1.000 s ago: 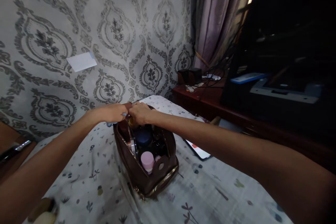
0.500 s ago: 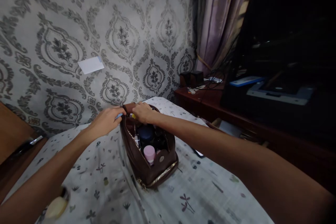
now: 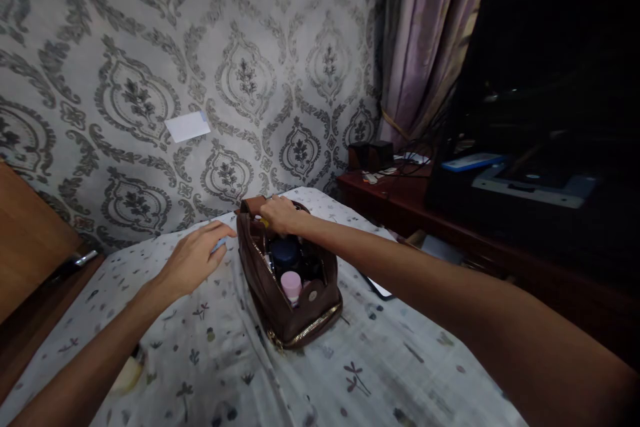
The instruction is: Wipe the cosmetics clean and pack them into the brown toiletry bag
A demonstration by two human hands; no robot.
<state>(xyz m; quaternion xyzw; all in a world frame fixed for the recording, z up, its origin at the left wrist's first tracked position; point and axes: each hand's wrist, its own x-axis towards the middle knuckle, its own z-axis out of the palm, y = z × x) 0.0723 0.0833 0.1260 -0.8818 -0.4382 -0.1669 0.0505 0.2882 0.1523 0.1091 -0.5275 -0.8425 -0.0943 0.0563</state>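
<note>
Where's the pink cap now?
In the head view, just left of centre, the pink cap sits inside the brown bag, nearer the camera than the dark blue item.

Bag [image 3: 300,317] open above; right hand [image 3: 280,215] blocks far end.

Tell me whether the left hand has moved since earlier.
Yes: against the white card on the wall, the left hand has shifted left and lower in view, away from the bag.

Fingertips of the bare right hand [image 3: 280,215] are hidden at the brown leather bag [image 3: 267,307]; the bare left hand [image 3: 193,259] mostly covers an unidentifiable blue thing [image 3: 219,245]; a pale-yellow rounded object [image 3: 129,375] is blurred.
</note>
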